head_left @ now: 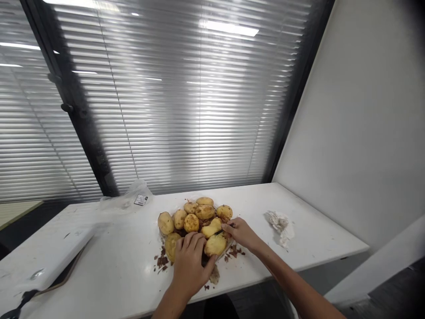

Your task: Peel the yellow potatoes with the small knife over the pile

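Several potatoes, mostly peeled, lie in a cluster on a clear plastic bag on the white table (128,266). At the near side of the pile is a pale yellow peeled potato (215,245). My left hand (191,262) grips it, with the thumb along its lower edge and the fingers curled at its left. My right hand (241,232) is closed on a thin dark tool (218,232), either a peeler or a small knife, whose tip lies over the top of that potato. Another potato (172,246) rests just left of my left hand's fingers.
Brown peel scraps (162,260) are scattered around the pile. Crumpled tissue (280,225) lies to the right, and a clear plastic bag with a label (131,197) at the back left. A white flat object (59,261) stands at the left. Blinds (199,110) and a wall (352,124) border the table.
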Demonstrator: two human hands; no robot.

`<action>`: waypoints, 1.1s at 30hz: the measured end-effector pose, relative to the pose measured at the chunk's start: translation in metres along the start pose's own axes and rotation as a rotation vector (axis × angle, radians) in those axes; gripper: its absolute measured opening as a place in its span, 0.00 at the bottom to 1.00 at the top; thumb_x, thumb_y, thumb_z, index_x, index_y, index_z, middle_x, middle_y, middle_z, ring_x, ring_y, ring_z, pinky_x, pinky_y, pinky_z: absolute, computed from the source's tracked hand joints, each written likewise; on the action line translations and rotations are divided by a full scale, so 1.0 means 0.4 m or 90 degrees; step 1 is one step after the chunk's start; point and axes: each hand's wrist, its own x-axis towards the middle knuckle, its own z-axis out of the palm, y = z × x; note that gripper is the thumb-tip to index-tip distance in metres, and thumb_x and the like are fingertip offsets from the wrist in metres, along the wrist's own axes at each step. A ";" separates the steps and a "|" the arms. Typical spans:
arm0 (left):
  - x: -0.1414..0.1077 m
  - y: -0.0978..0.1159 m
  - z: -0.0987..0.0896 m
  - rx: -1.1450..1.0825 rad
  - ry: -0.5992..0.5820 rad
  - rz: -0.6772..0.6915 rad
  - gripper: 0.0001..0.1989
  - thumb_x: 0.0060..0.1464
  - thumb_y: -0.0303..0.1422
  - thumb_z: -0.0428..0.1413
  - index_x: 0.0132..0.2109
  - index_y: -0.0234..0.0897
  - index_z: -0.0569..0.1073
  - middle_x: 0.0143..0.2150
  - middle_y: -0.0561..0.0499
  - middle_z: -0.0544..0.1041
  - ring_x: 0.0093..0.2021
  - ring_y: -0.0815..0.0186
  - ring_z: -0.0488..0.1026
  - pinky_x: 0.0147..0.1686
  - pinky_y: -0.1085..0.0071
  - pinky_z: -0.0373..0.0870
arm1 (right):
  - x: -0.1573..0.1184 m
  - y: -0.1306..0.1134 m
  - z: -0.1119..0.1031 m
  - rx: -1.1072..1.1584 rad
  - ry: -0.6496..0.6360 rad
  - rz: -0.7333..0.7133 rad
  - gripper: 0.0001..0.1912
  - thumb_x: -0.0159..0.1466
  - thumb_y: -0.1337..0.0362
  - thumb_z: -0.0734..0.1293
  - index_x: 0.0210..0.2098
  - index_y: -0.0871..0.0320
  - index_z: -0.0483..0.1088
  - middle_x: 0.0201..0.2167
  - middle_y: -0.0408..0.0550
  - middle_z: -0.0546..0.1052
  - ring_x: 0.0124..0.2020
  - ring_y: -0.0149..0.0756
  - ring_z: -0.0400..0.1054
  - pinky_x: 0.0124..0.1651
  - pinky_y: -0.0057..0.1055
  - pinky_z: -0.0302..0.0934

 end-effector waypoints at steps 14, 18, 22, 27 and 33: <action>0.001 0.002 0.000 -0.007 0.001 -0.005 0.13 0.50 0.37 0.60 0.43 0.39 0.71 0.46 0.48 0.76 0.49 0.53 0.68 0.47 0.56 0.58 | -0.024 -0.029 0.002 0.045 -0.028 0.035 0.25 0.59 0.46 0.63 0.15 0.57 0.61 0.10 0.37 0.56 0.16 0.26 0.47 0.21 0.27 0.41; -0.001 0.002 0.002 -0.013 -0.008 -0.014 0.14 0.50 0.37 0.60 0.44 0.39 0.71 0.46 0.49 0.76 0.50 0.53 0.68 0.48 0.56 0.58 | -0.017 -0.031 0.011 0.047 -0.025 0.044 0.26 0.57 0.46 0.65 0.14 0.57 0.59 0.10 0.37 0.55 0.15 0.25 0.46 0.20 0.27 0.40; -0.002 0.000 0.003 -0.015 -0.002 -0.004 0.15 0.50 0.37 0.60 0.44 0.39 0.71 0.46 0.49 0.76 0.49 0.54 0.67 0.48 0.56 0.58 | -0.020 -0.030 0.004 0.066 -0.058 0.055 0.26 0.59 0.45 0.63 0.15 0.57 0.60 0.10 0.36 0.55 0.14 0.25 0.45 0.19 0.27 0.39; -0.002 -0.001 0.002 -0.006 0.008 -0.002 0.14 0.50 0.37 0.60 0.44 0.39 0.71 0.46 0.49 0.76 0.49 0.55 0.68 0.47 0.57 0.59 | -0.032 -0.023 -0.005 0.062 -0.027 0.056 0.26 0.58 0.45 0.64 0.14 0.57 0.60 0.10 0.36 0.55 0.14 0.25 0.46 0.19 0.26 0.39; 0.003 0.005 -0.002 -0.010 -0.007 -0.010 0.13 0.51 0.36 0.59 0.44 0.39 0.71 0.46 0.48 0.76 0.50 0.54 0.67 0.47 0.56 0.58 | -0.037 -0.018 0.007 0.048 -0.039 0.029 0.26 0.57 0.45 0.65 0.15 0.58 0.60 0.12 0.38 0.58 0.17 0.26 0.50 0.20 0.26 0.43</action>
